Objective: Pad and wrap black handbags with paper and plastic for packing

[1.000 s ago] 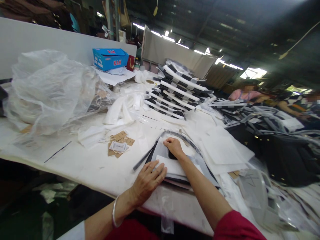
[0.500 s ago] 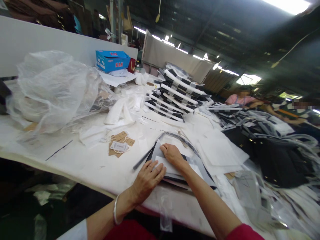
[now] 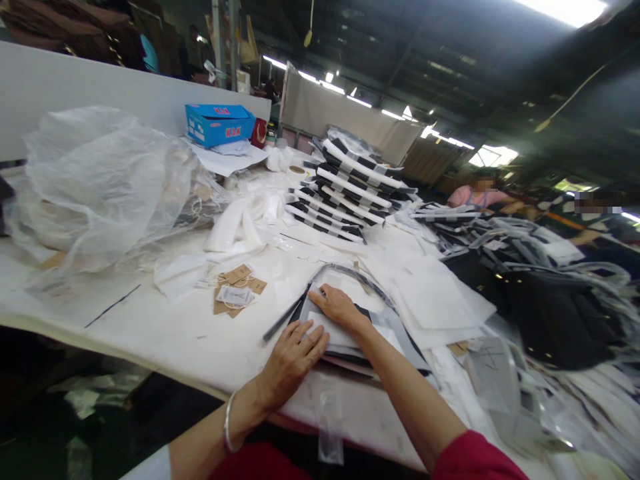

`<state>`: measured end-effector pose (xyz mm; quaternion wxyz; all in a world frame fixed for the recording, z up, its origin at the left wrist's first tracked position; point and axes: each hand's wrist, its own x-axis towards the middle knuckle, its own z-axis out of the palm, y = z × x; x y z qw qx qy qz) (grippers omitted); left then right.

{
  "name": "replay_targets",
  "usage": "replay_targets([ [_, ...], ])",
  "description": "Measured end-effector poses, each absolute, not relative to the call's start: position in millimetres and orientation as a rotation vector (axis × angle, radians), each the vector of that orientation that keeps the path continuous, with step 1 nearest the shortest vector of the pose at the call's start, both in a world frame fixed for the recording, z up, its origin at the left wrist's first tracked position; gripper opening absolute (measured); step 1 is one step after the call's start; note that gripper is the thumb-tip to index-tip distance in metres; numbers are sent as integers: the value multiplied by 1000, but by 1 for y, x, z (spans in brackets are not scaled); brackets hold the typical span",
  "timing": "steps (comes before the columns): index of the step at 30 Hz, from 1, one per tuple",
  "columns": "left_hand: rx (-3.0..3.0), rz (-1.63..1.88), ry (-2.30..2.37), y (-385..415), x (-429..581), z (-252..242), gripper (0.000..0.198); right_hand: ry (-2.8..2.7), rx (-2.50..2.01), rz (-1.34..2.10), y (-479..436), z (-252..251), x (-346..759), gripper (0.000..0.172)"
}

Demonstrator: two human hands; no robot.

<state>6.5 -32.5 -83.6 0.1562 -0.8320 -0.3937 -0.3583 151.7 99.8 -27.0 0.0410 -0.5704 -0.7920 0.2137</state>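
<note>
A flat black-and-grey bag point(image 3: 407, 337) lies on the table in front of me, its looped handle point(image 3: 345, 272) covered in clear wrapping. My left hand point(image 3: 290, 360), with a silver bangle at the wrist, rests on the bag's near left side, fingers stretched out over the grey sheet. Further up, my right hand point(image 3: 340, 308) bends its fingers and thumb around the upper edge of that grey sheet. A dark strap end point(image 3: 275, 325) sticks out to the left of the bag. Several brown paper tags point(image 3: 240, 273) with white strings lie left of my hands.
Black-and-white striped bags point(image 3: 345, 193) are stacked behind. Crumpled clear plastic point(image 3: 105, 180) heaps at left near a blue box point(image 3: 220, 125). White sheets point(image 3: 440, 300) and black bags point(image 3: 560, 313) cover the right. A person point(image 3: 480, 193) stands across the table.
The view has shifted slightly. My right hand's thumb and fingers have moved a little along the sheet's upper edge; my left hand stays laid on the bag.
</note>
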Motion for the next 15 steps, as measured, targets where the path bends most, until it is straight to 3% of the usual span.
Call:
replay_targets([
  [6, -2384, -1031, -1127, -32, 6, -83, 38, -2006, -1980, 617, 140, -24, 181, 24],
  [8, -2388, -1024, -1124, -32, 6, -83, 37, -1918, -2053, 571, 153, -26, 187, 31],
  [12, -2374, -1019, -1109, -31, 5, -82, 37, -1802, -2103, 606, 169, -40, 187, 62],
  [15, -2357, -1040, -1091, -30, 5, -82, 37, -1705, -2115, 685, 174, -51, 183, 63],
])
